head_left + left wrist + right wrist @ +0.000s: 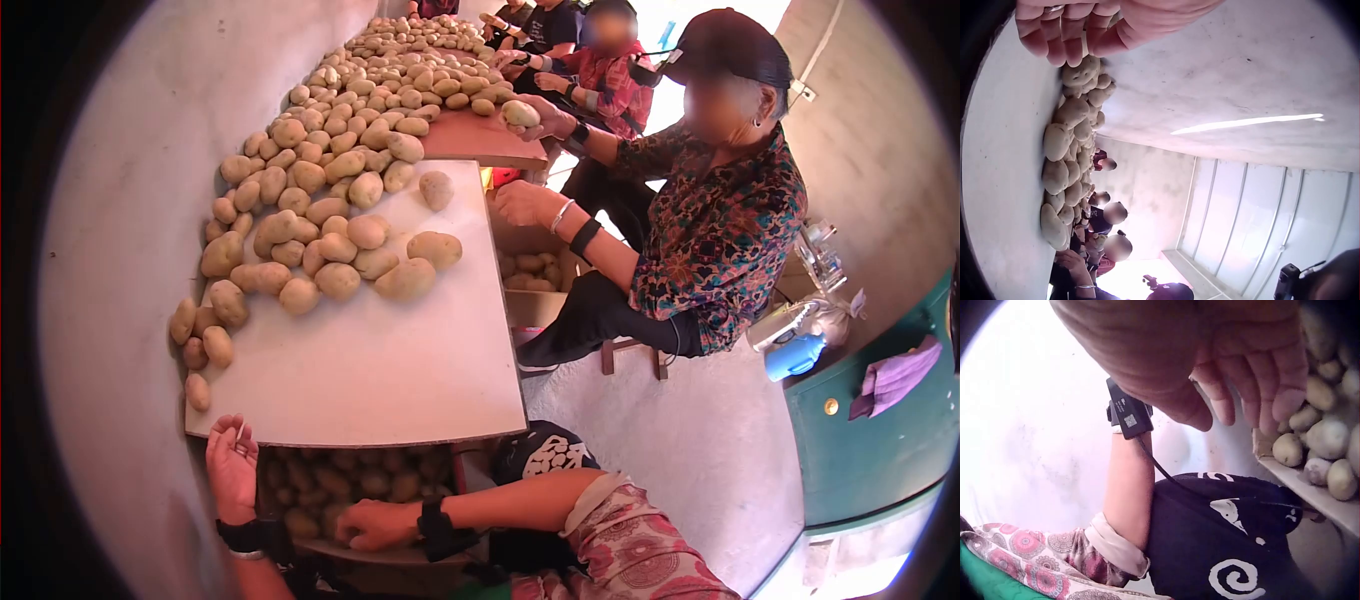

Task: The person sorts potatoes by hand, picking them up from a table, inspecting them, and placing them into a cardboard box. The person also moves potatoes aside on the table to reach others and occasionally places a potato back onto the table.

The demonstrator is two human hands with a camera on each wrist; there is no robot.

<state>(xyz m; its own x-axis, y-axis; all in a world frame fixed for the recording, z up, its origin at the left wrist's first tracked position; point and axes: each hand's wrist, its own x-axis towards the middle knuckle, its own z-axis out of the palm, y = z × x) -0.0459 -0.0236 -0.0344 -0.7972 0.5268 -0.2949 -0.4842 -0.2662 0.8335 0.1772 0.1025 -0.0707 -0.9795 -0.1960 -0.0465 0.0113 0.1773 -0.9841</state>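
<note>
At the white table's (380,375) near left corner, my left hand (233,468) curls loosely, just short of a potato (198,392); my right hand (378,525) hangs loose-fingered near boxed potatoes (1327,439).

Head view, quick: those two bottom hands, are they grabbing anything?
Left hand: open, fingers loose, holding nothing.
Right hand: open, holding nothing, near the boxed potatoes.

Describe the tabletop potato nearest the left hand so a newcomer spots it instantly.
In the head view, find the white tabletop. Go to its lower-left corner, just above the person's left hand. The potato there is the lowest in the picture of all those on the tabletop.
</note>
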